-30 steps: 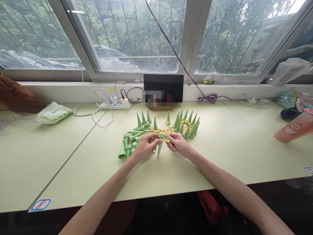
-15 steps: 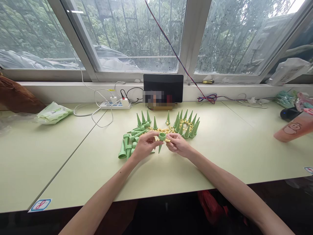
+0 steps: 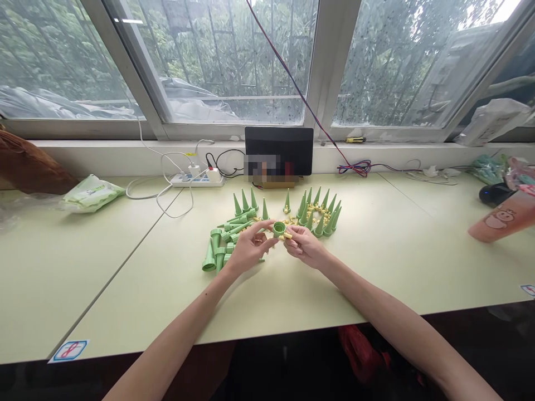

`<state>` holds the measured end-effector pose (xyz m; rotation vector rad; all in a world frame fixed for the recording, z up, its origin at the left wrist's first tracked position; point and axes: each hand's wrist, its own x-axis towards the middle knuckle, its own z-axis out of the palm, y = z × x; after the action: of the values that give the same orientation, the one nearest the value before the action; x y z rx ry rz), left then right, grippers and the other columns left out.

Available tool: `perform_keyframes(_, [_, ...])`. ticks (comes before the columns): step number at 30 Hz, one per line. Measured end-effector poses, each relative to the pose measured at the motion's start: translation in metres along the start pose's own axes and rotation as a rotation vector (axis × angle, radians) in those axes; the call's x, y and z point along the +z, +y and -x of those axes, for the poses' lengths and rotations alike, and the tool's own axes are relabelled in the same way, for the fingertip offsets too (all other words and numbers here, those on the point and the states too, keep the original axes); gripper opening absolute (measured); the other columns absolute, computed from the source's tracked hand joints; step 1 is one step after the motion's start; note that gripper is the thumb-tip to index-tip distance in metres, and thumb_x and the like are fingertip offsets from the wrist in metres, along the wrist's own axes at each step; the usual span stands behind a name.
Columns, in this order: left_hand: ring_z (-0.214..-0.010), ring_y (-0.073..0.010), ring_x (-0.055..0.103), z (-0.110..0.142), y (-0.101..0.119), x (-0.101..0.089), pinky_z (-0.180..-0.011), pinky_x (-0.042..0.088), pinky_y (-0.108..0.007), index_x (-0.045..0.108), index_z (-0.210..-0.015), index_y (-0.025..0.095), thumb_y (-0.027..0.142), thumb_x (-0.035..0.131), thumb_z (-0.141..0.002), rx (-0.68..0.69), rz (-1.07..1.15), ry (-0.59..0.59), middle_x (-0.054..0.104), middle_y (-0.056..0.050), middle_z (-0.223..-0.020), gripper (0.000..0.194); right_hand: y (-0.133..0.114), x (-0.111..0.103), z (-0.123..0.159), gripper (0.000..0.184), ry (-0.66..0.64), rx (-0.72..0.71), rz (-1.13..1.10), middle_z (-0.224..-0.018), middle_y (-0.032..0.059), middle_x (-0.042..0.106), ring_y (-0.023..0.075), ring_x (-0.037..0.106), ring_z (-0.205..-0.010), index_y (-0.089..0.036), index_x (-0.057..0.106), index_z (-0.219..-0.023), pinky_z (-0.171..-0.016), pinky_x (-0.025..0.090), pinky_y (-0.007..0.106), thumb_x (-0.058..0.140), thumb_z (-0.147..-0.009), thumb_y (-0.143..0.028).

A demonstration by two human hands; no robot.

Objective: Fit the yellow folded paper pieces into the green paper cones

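Between the thumb and fingers of my left hand (image 3: 249, 245) is a green plastic spike (image 3: 278, 228), its round hollow end facing up toward me. My right hand (image 3: 304, 245) pinches a small yellow peg (image 3: 287, 236) against the side of this spike; whether its tip is inside a hole I cannot tell. Left of my left hand lies a pile of loose green spikes (image 3: 217, 250). Behind both hands, small yellow pegs (image 3: 292, 221) are scattered. A ring of green spikes (image 3: 328, 223) stands points up around more yellow pegs at the right.
A dark screen (image 3: 279, 150) stands at the back, near a white power strip (image 3: 198, 178) with tangled cables. A green packet (image 3: 92, 193) lies at the left. To the right are a pink cup (image 3: 501, 217) and a black round object (image 3: 493, 194).
The spike in my left hand has tilted, so its open end now faces me more and its pointed end no longer shows. My right hand still holds the yellow peg beside it.
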<state>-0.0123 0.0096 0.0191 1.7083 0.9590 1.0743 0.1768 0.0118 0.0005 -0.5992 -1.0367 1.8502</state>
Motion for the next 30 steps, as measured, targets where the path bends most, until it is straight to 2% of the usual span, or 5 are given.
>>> perform_keyframes(5, [-0.045, -0.0063, 0.048, -0.002, 0.006, -0.004, -0.041, 0.042, -0.02, 0.061, -0.092, 0.016, 0.051, 0.063, -0.088, -0.108, 0.12, 0.0, 0.062, -0.001, -0.075, 0.035, -0.001, 0.003, 0.001, 0.044, 0.098, -0.151, 0.224, -0.047, -0.008, 0.044, 0.0036, 0.029, -0.035, -0.019, 0.05, -0.07, -0.036, 0.019, 0.02, 0.071, -0.082, -0.055])
perform_keyframes(8, [-0.041, -0.0074, 0.046, -0.003, 0.006, -0.007, -0.039, 0.037, -0.02, 0.054, -0.067, 0.015, 0.061, 0.049, -0.092, -0.215, 0.14, -0.073, 0.056, -0.001, -0.056, 0.053, 0.0, 0.006, 0.004, 0.041, 0.108, -0.212, 0.443, -0.044, -0.007, 0.045, 0.0051, 0.032, -0.035, -0.018, 0.053, -0.071, -0.038, 0.023, 0.021, 0.065, -0.087, -0.054])
perform_keyframes(13, [-0.04, -0.0079, 0.048, -0.003, 0.005, -0.011, -0.04, 0.038, -0.02, 0.052, -0.061, 0.016, 0.062, 0.058, -0.087, -0.315, 0.141, -0.186, 0.057, -0.001, -0.051, 0.053, 0.0, 0.009, 0.007, 0.04, 0.074, -0.26, 0.622, -0.044, -0.0061, 0.044, 0.0073, 0.037, -0.038, -0.019, 0.053, -0.068, -0.041, 0.029, 0.023, 0.06, -0.089, -0.053])
perform_keyframes(23, [-0.042, -0.0072, 0.049, -0.003, 0.002, -0.013, -0.041, 0.039, -0.02, 0.06, -0.065, 0.014, 0.063, 0.062, -0.083, -0.275, 0.183, -0.232, 0.059, -0.001, -0.057, 0.052, 0.0, 0.008, 0.008, 0.041, 0.079, -0.231, 0.589, -0.045, -0.0061, 0.042, 0.0076, 0.036, -0.037, -0.019, 0.054, -0.067, -0.04, 0.029, 0.023, 0.062, -0.087, -0.054])
perform_keyframes(30, [-0.045, -0.0083, 0.05, -0.002, -0.002, -0.013, -0.045, 0.041, -0.021, 0.059, -0.066, 0.014, 0.059, 0.061, -0.086, -0.224, 0.172, -0.238, 0.057, -0.001, -0.056, 0.05, 0.002, 0.007, 0.006, 0.042, 0.071, -0.103, 0.378, -0.043, -0.0073, 0.044, 0.0046, 0.03, -0.033, -0.018, 0.053, -0.067, -0.036, 0.017, 0.021, 0.068, -0.084, -0.053])
